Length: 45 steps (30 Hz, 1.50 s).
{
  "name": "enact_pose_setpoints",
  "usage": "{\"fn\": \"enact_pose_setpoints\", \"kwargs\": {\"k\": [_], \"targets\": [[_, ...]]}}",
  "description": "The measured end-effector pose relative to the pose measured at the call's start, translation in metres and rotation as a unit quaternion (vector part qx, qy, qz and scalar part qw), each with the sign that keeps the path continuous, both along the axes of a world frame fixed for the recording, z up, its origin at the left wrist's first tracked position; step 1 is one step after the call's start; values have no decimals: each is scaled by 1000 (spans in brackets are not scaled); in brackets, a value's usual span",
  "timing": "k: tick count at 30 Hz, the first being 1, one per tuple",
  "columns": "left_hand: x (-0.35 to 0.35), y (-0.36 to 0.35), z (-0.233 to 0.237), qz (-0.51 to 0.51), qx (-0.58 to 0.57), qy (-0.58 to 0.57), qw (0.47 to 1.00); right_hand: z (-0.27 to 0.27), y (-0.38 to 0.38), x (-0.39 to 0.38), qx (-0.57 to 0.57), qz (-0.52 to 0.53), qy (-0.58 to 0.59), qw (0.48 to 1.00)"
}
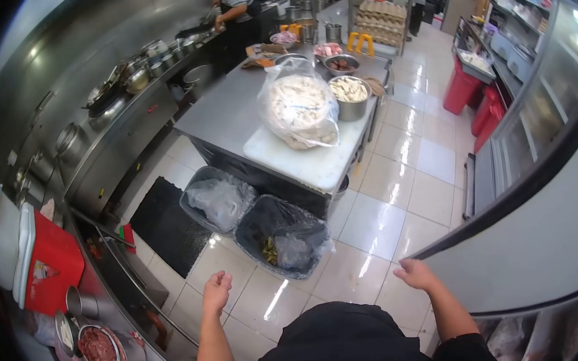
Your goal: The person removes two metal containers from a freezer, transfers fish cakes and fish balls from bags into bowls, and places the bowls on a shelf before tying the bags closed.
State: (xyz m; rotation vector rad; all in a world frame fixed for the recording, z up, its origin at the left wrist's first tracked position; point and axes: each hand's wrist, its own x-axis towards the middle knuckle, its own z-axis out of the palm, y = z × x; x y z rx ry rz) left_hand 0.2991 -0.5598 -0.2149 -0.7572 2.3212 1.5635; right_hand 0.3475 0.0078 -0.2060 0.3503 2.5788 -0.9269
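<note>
My left hand (217, 293) is held out over the tiled floor, holding nothing, its fingers loosely curled and a little apart. Below and to the right, my right hand (417, 274) hovers near the edge of a white-topped fridge (530, 227); its fingers are half bent, with nothing visible in them. Ahead of both hands stand two lined bins, one with a clear bag (218, 202) in it and one dark-lined bin (285, 215) holding green scraps. On the steel table (217, 121) beyond, a large clear bag of pale food pieces (299, 103) rests on a white cutting board (287, 160).
A metal pot of pale pieces (350, 91) and bowls of meat stand on the table. A black mat (168, 223) lies on the floor. Raw meat fills a pot (100, 348) at lower left. A co-worker (239, 8) stands by the stove. Red bins (459, 84) line the right side.
</note>
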Motion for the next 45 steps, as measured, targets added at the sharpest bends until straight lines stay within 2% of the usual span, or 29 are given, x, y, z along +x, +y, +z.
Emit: {"fn": "enact_pose_setpoints", "kwargs": {"k": [5,11,14,16,18,20,21,23,24,25,27,30,31,32,33,34,35,36,37,39,42,45], "targets": [[-37,47,65,0,39,32,999,71,-11,-120,-19,31,138,990],[-130,129,120,-107,89,193,971,118,2,-248,-98,39,251,962],[-196,196,173,-154,-16,214,964,137,2,-318,-95,111,331,932],[-251,230,179,-177,-80,252,948,139,0,-360,-81,180,407,892],[-308,261,189,-187,-173,283,925,145,-18,-394,-91,228,417,875],[-366,278,181,-148,-265,304,903,146,-41,-420,-69,332,490,803],[-389,285,175,-128,-310,316,887,150,-53,-424,-11,350,456,818],[-422,295,170,-116,-359,155,913,161,-67,-430,104,379,387,834],[-436,299,169,-110,-380,75,915,151,-66,-441,92,378,366,845],[-444,302,169,-114,-376,71,917,134,-67,-455,81,378,344,856],[-449,303,165,-116,-369,57,920,128,-63,-466,68,369,320,870],[-465,284,122,-145,-345,88,923,163,-66,-461,6,378,323,868],[-462,280,106,-106,-352,157,917,179,-60,-466,-35,392,322,861],[-472,276,95,-108,-301,139,937,174,-50,-473,-65,378,398,833],[-469,282,99,-83,-311,149,935,173,-41,-483,-70,341,370,862],[-478,285,77,-100,-324,186,922,169,-25,-495,-10,326,439,837],[-474,291,76,-61,-331,247,909,156,-7,-517,-57,300,459,834],[-477,297,86,-29,-273,218,937,169,-2,-526,-58,272,440,854],[-466,295,105,-47,-269,192,942,157,18,-554,11,297,466,833],[-424,294,153,-61,-319,215,921,166,12,-569,-21,257,402,879],[-381,272,179,-62,-251,336,906,224,-33,-526,44,264,413,871],[-330,211,172,8,-235,371,898,228,-46,-518,31,261,440,859]]}}
